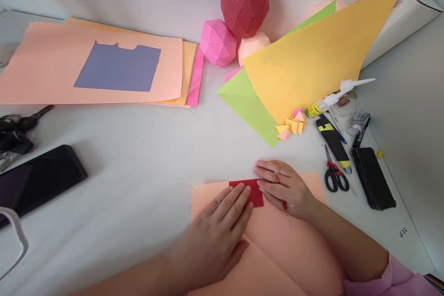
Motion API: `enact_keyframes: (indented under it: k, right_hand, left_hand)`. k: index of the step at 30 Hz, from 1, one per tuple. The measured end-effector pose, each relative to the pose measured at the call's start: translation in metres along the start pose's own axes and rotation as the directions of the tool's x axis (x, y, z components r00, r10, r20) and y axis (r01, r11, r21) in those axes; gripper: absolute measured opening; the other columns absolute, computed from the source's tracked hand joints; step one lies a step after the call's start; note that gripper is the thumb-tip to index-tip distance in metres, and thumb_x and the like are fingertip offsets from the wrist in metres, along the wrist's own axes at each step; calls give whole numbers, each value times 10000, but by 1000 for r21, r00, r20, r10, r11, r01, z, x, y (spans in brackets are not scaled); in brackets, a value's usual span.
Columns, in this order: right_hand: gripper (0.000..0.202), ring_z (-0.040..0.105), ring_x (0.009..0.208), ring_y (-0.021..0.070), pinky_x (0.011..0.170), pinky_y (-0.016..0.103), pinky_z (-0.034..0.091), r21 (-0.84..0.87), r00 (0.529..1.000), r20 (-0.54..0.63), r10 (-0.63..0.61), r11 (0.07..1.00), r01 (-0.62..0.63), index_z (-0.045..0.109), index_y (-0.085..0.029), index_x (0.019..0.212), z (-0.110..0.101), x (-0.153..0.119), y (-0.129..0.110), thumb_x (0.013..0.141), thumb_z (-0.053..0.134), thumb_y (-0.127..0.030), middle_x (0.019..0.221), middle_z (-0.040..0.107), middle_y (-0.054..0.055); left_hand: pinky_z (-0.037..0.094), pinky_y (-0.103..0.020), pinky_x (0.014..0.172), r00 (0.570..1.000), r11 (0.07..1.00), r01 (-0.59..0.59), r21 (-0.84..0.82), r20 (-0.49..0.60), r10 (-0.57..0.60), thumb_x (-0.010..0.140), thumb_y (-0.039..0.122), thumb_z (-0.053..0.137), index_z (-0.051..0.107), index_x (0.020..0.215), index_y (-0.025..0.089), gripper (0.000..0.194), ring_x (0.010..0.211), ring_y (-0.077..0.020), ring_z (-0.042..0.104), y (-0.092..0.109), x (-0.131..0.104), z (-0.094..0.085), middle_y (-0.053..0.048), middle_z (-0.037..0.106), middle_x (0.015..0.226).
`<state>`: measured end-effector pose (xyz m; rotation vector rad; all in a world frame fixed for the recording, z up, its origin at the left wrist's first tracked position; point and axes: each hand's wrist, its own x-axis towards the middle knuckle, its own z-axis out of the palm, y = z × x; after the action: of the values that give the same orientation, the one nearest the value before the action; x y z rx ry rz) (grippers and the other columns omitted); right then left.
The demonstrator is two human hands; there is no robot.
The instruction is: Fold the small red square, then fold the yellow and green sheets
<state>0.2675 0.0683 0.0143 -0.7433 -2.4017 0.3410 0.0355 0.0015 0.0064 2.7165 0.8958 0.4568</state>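
A dark red paper rectangle (255,195) lies on a peach sheet (274,236) near the bottom centre. My left hand (222,231) lies flat on the red piece and the sheet, its fingers stretched out and pointing up and right. At the red piece's right edge rests my right hand (286,189), its fingers curled around a thin tool with a red part (285,206) whose fine tip points down. The hidden part of the tool lies under the fingers.
Peach sheets (41,64) with a blue-grey cutout (118,68) lie back left. Paper balls (244,2) stand at the back. Yellow (319,51) and green sheets, a glue bottle (315,108), cutter (333,143), scissors (336,178) and phone (373,178) are right; another phone (41,180) is left.
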Motion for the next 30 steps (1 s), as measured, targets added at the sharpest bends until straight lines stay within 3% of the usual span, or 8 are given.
enact_keyframes:
  k: [12,22,27,30]
  right_hand:
    - [122,610,1130,240,913,442,537,-25,1000,5,7,1000,-7,625,-190,932,0,1,-2,851,587,-106,1064,711,116]
    - [148,610,1130,235,916,431,530,36,999,-15,36,999,-36,633,-191,951,1,1,0,843,591,-99,1067,710,112]
    - [108,655,1028,207,893,397,540,231,974,-51,221,951,-204,660,-191,904,-1,4,1,859,586,-126,969,728,94]
    - [160,661,975,191,872,361,544,419,904,-18,427,825,-381,681,-180,898,-6,5,0,919,531,-234,943,720,90]
  left_hand:
    - [375,-477,1062,1000,1000,-6,11,-26,7,916,358,465,531,1287,79,469,1350,-344,341,0,1,-3,-192,444,1419]
    - [273,-468,1123,999,1000,-21,21,47,20,914,391,448,469,1364,118,526,1385,-327,263,-2,1,-1,-93,384,1484]
    - [243,-464,1121,999,999,-18,43,38,16,908,395,441,508,1322,116,504,1349,-330,324,-1,4,-2,-104,429,1452]
    - [248,-473,1106,998,997,-35,66,55,32,885,408,463,527,1287,109,506,1322,-340,352,0,7,-1,-119,425,1450]
